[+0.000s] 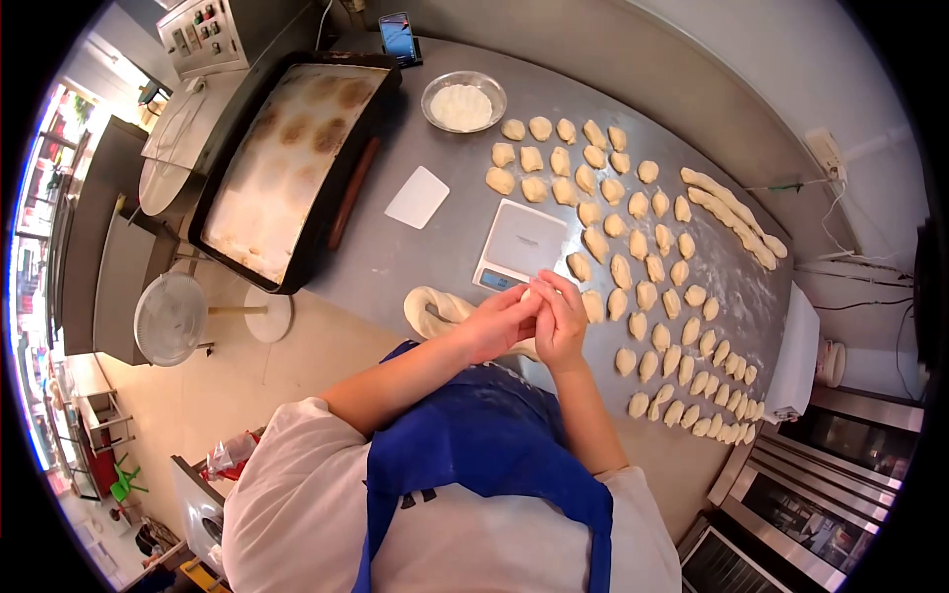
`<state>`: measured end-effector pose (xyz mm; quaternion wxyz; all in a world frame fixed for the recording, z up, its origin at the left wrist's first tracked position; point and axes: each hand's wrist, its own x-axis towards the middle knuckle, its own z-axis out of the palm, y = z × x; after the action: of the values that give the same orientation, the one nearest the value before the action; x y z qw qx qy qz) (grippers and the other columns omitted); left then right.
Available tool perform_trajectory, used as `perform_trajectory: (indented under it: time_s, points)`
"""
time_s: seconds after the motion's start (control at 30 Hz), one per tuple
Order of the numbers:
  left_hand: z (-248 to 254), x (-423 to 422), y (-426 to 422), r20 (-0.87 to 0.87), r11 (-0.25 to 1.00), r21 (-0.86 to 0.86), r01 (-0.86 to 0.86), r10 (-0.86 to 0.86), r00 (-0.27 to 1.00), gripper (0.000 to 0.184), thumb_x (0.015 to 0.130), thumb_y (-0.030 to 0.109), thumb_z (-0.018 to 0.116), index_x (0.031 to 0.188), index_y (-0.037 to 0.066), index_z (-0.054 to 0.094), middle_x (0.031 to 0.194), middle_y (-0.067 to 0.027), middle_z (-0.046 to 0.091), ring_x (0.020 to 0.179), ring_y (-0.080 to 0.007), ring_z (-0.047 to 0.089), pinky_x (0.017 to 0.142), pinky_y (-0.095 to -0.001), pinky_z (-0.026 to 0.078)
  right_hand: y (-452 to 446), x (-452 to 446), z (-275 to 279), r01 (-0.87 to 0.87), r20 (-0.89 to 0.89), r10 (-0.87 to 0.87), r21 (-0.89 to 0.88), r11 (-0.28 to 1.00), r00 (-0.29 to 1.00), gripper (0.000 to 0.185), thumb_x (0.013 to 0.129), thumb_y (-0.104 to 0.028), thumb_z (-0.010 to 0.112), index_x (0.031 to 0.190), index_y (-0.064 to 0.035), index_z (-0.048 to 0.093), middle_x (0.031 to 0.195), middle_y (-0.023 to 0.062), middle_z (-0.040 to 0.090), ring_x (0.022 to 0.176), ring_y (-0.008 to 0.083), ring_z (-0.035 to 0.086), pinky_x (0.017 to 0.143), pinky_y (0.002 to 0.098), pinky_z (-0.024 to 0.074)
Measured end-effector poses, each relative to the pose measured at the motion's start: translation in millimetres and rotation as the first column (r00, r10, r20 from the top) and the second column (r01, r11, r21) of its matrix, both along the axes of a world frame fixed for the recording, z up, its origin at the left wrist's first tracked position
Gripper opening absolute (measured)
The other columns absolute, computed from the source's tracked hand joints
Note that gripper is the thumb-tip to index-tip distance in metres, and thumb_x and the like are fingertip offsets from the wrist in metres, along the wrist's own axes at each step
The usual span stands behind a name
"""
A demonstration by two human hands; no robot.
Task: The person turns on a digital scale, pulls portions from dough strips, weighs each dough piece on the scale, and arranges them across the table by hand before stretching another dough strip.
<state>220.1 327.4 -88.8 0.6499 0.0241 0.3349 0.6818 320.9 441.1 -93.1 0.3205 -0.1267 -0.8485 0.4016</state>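
My left hand (497, 324) and my right hand (561, 324) meet in front of my apron, just below the kitchen scale (522, 245). Between their closed fingers a small bit of pale dough (527, 295) shows; the hands hide most of it. A thick, looped dough rope (427, 308) lies at the table's near edge, partly behind my left hand and wrist. Right of my hands, many separate dough pieces (620, 271) are spread in rough rows over the steel table (386, 267). The scale has a lit display, too small to read.
A bowl of flour (462, 106) stands at the back, with a white scraper card (418, 197) nearer. Left is a large black-rimmed griddle (287, 163) beside a wooden rolling pin (353, 194). Long dough strips (732, 214) lie far right. A phone (398, 38) stands behind.
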Motion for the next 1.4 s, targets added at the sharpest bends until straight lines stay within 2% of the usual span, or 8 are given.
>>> perform_trajectory:
  time_s: [0.27, 0.37, 0.63, 0.73, 0.93, 1.1, 1.27, 1.4]
  points:
    - [-11, -2, -8, 0.168, 0.999, -0.035, -0.001, 0.007, 0.986, 0.038, 0.106, 0.026, 0.052, 0.138, 0.007, 0.050, 0.131, -0.0097, 0.060, 0.124, -0.0230, 0.059, 0.107, -0.0383, 0.047, 2, 9, 4, -0.047, -0.090, 0.005, -0.463, 0.885, 0.996, 0.057, 0.106, -0.038, 0.033, 0.144, 0.0013, 0.047, 0.148, 0.0195, 0.050, 0.140, 0.0376, 0.042, 0.117, 0.0471, 0.0297]
    - [-6, 7, -5, 0.090, 0.998, -0.029, 0.055, -0.052, 0.995, 0.036, 0.106, 0.022, 0.051, 0.138, 0.007, 0.051, 0.128, -0.0078, 0.061, 0.121, -0.0202, 0.060, 0.103, -0.0345, 0.048, 5, 16, -10, 0.056, 0.018, -0.057, 0.056, 0.997, 0.998, 0.041, 0.101, -0.024, 0.042, 0.129, 0.0007, 0.061, 0.133, 0.0210, 0.061, 0.122, 0.0420, 0.057, 0.109, 0.0506, 0.0389]
    - [31, 12, -2, 0.023, 0.982, 0.143, 0.122, -0.127, 0.992, 0.043, 0.104, 0.019, 0.052, 0.145, 0.004, 0.046, 0.138, -0.0070, 0.055, 0.126, -0.0154, 0.053, 0.105, -0.0309, 0.044, -5, 14, -2, 0.095, -0.057, -0.137, -0.463, 0.881, 0.989, 0.054, 0.098, -0.002, 0.046, 0.152, -0.0018, 0.038, 0.094, 0.0128, 0.075, 0.086, 0.0160, 0.069, 0.085, 0.0315, 0.0535]
    - [10, 27, -4, -0.555, 0.984, -0.004, 0.180, -0.152, 0.818, 0.045, 0.104, 0.022, 0.056, 0.143, 0.001, 0.048, 0.134, -0.0070, 0.058, 0.122, -0.0137, 0.056, 0.103, -0.0293, 0.046, -11, 19, -9, 0.221, 0.046, -0.221, -0.384, 0.896, 0.974, 0.053, 0.104, -0.017, 0.042, 0.155, -0.0030, 0.034, 0.102, 0.0146, 0.074, 0.088, 0.0181, 0.069, 0.089, 0.0340, 0.0527]
    - [-10, 20, 14, -0.296, 0.987, -0.088, 0.138, -0.158, 0.942, 0.039, 0.103, 0.025, 0.059, 0.134, 0.000, 0.057, 0.119, -0.0054, 0.067, 0.109, -0.0131, 0.063, 0.098, -0.0298, 0.049, 22, 30, 22, -0.043, -0.091, -0.145, -0.951, 0.307, 0.985, 0.066, 0.106, -0.047, 0.018, 0.157, -0.0078, 0.034, 0.117, 0.0161, 0.070, 0.091, 0.0198, 0.067, 0.097, 0.0340, 0.0462]
    - [-12, 57, 33, -0.177, 0.957, -0.095, 0.276, -0.289, 0.941, 0.052, 0.103, 0.021, 0.058, 0.148, 0.002, 0.039, 0.144, -0.0105, 0.050, 0.131, -0.0185, 0.053, 0.108, -0.0369, 0.047, 40, 46, -54, 0.267, 0.393, -0.113, -0.364, 0.892, 0.912, 0.050, 0.104, -0.038, 0.036, 0.128, -0.0025, 0.063, 0.101, 0.0125, 0.072, 0.078, 0.0177, 0.066, 0.076, 0.0324, 0.0542]
    - [-19, 52, 30, -0.266, 0.853, -0.265, 0.449, -0.512, 0.817, 0.041, 0.103, 0.014, 0.052, 0.142, 0.000, 0.045, 0.135, -0.0140, 0.056, 0.128, -0.0247, 0.056, 0.109, -0.0398, 0.048, 48, 80, -54, -0.174, -0.174, -0.113, -0.985, 0.005, 0.978, 0.045, 0.104, -0.037, 0.048, 0.124, -0.0001, 0.062, 0.106, 0.0109, 0.071, 0.086, 0.0170, 0.066, 0.078, 0.0300, 0.0532]
    - [-38, 66, 48, -0.169, 0.906, -0.301, 0.297, -0.357, 0.919, 0.037, 0.103, 0.008, 0.049, 0.138, -0.001, 0.048, 0.132, -0.0148, 0.058, 0.120, -0.0257, 0.061, 0.106, -0.0381, 0.049, 42, 121, -54, 0.194, 0.318, 0.037, -0.662, 0.724, 0.948, 0.042, 0.094, -0.029, 0.068, 0.124, 0.0008, 0.061, 0.108, 0.0100, 0.070, 0.095, 0.0173, 0.066, 0.084, 0.0314, 0.0536]
